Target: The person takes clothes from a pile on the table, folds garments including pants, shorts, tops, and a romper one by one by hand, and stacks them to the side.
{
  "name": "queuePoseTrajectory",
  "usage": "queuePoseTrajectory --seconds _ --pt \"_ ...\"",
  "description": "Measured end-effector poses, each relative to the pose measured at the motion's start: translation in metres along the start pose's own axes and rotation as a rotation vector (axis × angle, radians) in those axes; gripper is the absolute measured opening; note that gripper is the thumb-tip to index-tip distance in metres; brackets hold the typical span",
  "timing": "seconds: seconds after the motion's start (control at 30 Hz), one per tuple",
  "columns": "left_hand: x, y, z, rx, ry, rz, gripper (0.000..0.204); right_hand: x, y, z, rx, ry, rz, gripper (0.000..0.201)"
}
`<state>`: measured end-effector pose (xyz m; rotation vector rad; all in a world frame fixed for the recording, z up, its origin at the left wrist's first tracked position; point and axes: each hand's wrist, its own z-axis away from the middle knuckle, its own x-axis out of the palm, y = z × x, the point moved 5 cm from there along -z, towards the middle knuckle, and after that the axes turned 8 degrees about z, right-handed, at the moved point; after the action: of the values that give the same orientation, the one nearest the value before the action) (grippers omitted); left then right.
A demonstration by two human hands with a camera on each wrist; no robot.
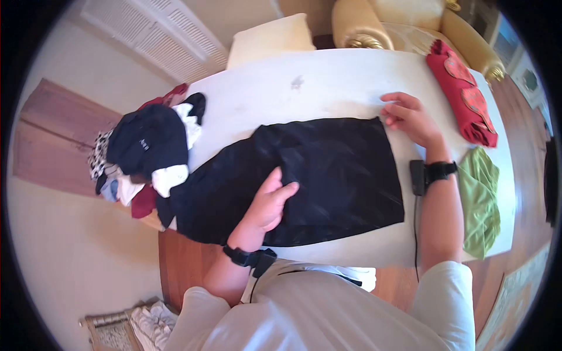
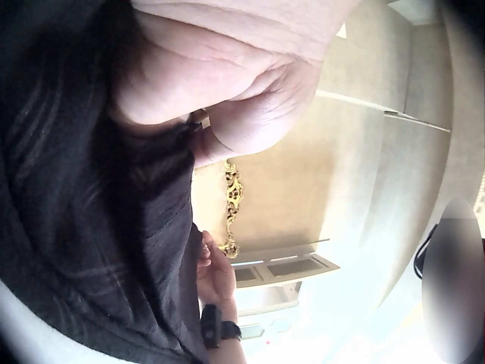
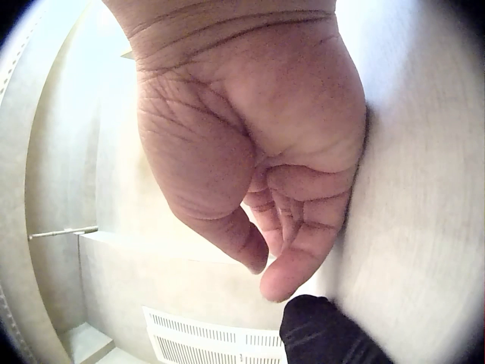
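Observation:
A black garment [image 1: 339, 175] lies spread across the table, its narrower part reaching left to the clothes pile; its exact kind does not show. My left hand [image 1: 266, 205] is over its middle, at a fold, with the thumb on top. In the left wrist view, black cloth [image 2: 91, 189] bunches between the thumb and fingers of that hand [image 2: 220, 83], and its fingertips are hidden. Beside the garment's far right corner, my right hand [image 1: 413, 120] hovers near the tabletop with loosely bent fingers and nothing in them. The right wrist view shows the cloth's corner [image 3: 326, 334] just past its fingertips.
A heap of mixed clothes, topped by a dark piece [image 1: 149, 140] with small lettering, stands at the left end of the white table [image 1: 263, 88]. Along the right edge lie a rolled red cloth [image 1: 456, 93] and a crumpled green cloth [image 1: 480, 205]. An armchair [image 1: 363, 23] stands behind.

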<state>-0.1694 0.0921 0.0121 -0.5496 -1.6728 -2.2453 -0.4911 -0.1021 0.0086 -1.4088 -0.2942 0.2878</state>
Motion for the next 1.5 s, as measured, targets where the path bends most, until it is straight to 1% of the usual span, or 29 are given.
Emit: queuePoseTrajectory --seconds 0.1,0.2,0.27,0.37,0.43,0.8,0.9,1.1,1.5 --pt "-0.0072 -0.0065 -0.0014 -0.018 -0.009 0.023 0.050 0.0031 -0.0050 0.0013 0.010 0.017 0.044 0.026" --pt "-0.0035 -0.0042 -0.0013 -0.006 0.003 0.013 0.048 0.0012 -0.0019 -0.0013 0.017 -0.007 0.003 0.028" --pt "-0.0027 -0.0008 -0.0006 -0.001 0.000 0.004 0.049 0.0026 -0.0049 -0.0010 0.003 -0.026 -0.007 0.028" --pt "-0.0021 -0.0015 0.0001 -0.007 -0.007 -0.002 0.050 0.0039 -0.0054 0.0015 0.023 -0.016 0.007 0.029" --pt "-0.0023 -0.0034 0.0003 -0.010 -0.013 -0.001 0.050 0.0030 -0.0066 0.0019 0.002 -0.016 -0.010 0.027" --pt "-0.0021 -0.0031 0.0000 -0.018 0.000 -0.002 0.049 0.0014 -0.0067 0.0013 0.011 -0.019 -0.007 0.026" --pt "-0.0044 -0.0043 -0.0003 0.003 -0.010 -0.012 0.049 0.0021 -0.0045 0.0011 0.017 -0.018 -0.014 0.026" --pt "-0.0024 -0.0032 0.0010 -0.014 -0.024 0.011 0.050 0.0024 -0.0048 0.0014 0.008 -0.025 -0.023 0.026" --pt "-0.0042 -0.0026 0.0000 -0.016 -0.004 -0.008 0.050 0.0025 -0.0065 0.0030 0.007 -0.025 -0.027 0.028"
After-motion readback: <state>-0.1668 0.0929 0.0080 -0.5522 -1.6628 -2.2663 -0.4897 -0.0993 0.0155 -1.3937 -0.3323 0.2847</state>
